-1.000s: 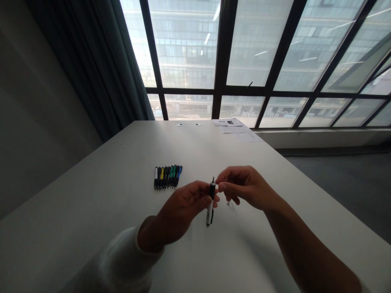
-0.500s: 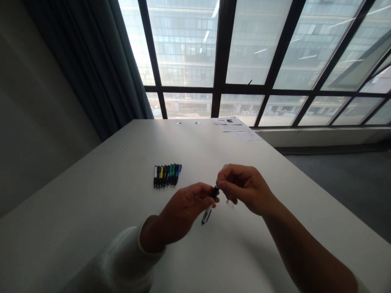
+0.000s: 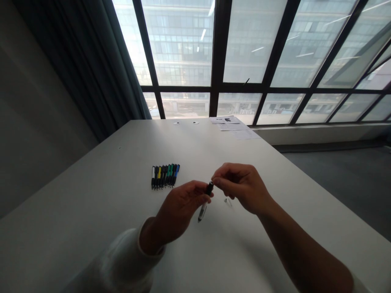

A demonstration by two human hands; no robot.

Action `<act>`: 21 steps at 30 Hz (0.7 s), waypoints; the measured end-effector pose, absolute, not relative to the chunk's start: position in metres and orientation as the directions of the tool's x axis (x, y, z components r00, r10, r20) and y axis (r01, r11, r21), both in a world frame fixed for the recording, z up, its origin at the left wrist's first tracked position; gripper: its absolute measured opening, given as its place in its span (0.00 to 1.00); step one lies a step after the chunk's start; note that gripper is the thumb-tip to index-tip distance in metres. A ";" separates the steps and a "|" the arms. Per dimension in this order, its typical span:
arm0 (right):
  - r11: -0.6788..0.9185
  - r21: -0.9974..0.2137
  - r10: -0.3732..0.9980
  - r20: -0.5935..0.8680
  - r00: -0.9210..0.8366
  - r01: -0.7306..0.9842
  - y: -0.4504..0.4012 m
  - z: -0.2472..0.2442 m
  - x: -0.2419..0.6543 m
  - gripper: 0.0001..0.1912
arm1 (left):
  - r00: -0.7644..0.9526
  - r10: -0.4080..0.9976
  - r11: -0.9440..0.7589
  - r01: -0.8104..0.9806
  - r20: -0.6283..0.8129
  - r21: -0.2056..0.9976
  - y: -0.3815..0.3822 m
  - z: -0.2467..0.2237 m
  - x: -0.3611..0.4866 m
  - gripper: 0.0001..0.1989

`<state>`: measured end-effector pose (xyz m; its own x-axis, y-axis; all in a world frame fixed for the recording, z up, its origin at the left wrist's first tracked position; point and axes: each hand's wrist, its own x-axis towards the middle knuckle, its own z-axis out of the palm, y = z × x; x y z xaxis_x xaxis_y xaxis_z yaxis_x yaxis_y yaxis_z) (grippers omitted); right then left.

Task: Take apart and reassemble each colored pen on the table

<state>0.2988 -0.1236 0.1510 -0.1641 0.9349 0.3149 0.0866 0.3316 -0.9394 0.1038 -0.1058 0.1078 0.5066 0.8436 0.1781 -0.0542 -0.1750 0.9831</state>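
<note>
My left hand point(image 3: 186, 207) is closed around a white pen point(image 3: 203, 211) with a black grip. The grip end slants up to the right, and the other end points down toward the table. Thumb and fingertips of my right hand point(image 3: 241, 185) are pinched together right at the pen's upper end. Whether they hold a tiny part there is too small to make out. Below the right fingers, a small clear and silvery piece point(image 3: 227, 202) lies on the table.
Several pens point(image 3: 165, 176) with white, yellow, black, green and blue barrels lie in a row left of my hands. Printed sheets point(image 3: 233, 127) overlap at the far right of the white table point(image 3: 122, 195). Beyond it are windows and a dark curtain point(image 3: 91, 69).
The pen has turned slightly in my left hand, and its clip no longer shows. My right fingertips stay at its upper end. The whole view has shifted a little.
</note>
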 end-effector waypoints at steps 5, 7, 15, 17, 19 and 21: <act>0.306 -0.950 0.945 0.295 -0.144 0.059 -0.122 0.149 0.297 0.05 | 0.480 0.861 -0.141 -0.094 0.169 0.985 -0.105 0.113 0.106 0.06; 0.295 -0.951 0.945 0.276 -0.178 0.090 -0.123 0.149 0.298 0.05 | 0.466 0.871 -0.133 -0.081 0.156 0.988 -0.106 0.114 0.108 0.06; 0.292 -0.936 0.934 0.235 -0.268 0.197 -0.124 0.156 0.305 0.08 | 0.444 0.876 -0.181 -0.063 0.190 0.982 -0.107 0.108 0.107 0.13; 0.249 -0.948 0.932 0.178 -0.316 0.200 -0.119 0.156 0.313 0.12 | 0.432 0.872 -0.237 -0.036 0.229 0.971 -0.105 0.110 0.106 0.13; 0.197 -0.944 0.941 0.106 -0.322 0.266 -0.110 0.152 0.325 0.15 | 0.417 0.869 -0.296 0.008 0.266 0.955 -0.103 0.111 0.105 0.09; 0.118 -0.889 0.958 -0.015 -0.285 0.443 -0.099 0.144 0.335 0.12 | 0.395 0.872 -0.324 0.022 0.290 0.946 -0.101 0.111 0.104 0.08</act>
<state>0.3353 -0.0994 0.1438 -0.2854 0.9583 -0.0155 0.4428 0.1175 -0.8889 0.1037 -0.1013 0.1115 0.3951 0.8718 0.2895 0.0223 -0.3242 0.9457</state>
